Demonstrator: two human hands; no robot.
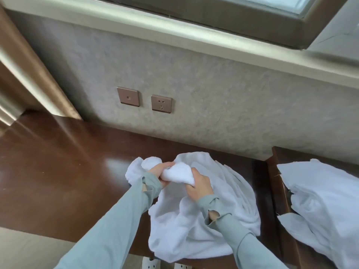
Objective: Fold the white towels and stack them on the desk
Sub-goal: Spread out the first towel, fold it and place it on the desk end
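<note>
Head view shows a crumpled white towel (204, 220) lying in a heap on the dark wooden desk (58, 181), near its right end, with a raised bunch of the cloth gathered between both hands. The left hand (157, 172) has its fingers curled round the bunch from the left, and the right hand (198, 186) has its fingers clamped on the same fold from the right; the two hands are almost touching.

To my eye the step in hand is finding an edge or corner so the towel can be opened out. To do it well, I would slide each hand outward along one hem until two neighbouring corners are held, then lift and shake the cloth flat before laying it on the bare part of the desk to the left.

Further right, on a separate raised wooden surface (279, 171), lies a second pile of white cloth (320, 200), not yet folded. Behind the desk, two bronze wall plates, one of them a socket (161, 104), sit in the textured wall.
</note>
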